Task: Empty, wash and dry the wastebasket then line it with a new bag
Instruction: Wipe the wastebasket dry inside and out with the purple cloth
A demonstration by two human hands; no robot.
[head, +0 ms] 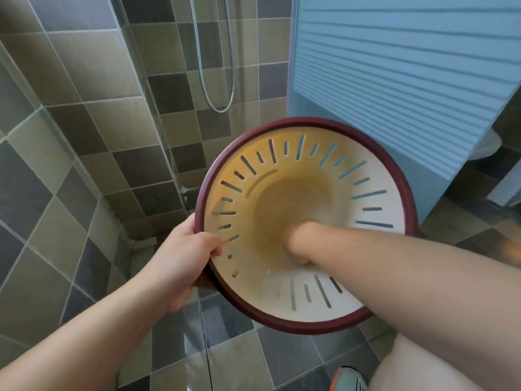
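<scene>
The wastebasket [375, 176] is round, cream inside with slotted walls and a dark red rim, and it is tilted with its opening toward me above the wet tiled floor. My left hand [180, 258] grips the rim on its left side, fingers curled over the edge. My right arm reaches deep inside, and my right hand [298, 244] is down at the bottom, blurred and mostly hidden. Whether that hand holds anything cannot be made out.
A glass shower partition [146, 88] and a hanging metal shower hose [217, 66] stand behind. A blue slatted door [408, 80] is at the right, with a white toilet [487, 145] beyond it. My shoe [349, 376] and knee are at the lower right.
</scene>
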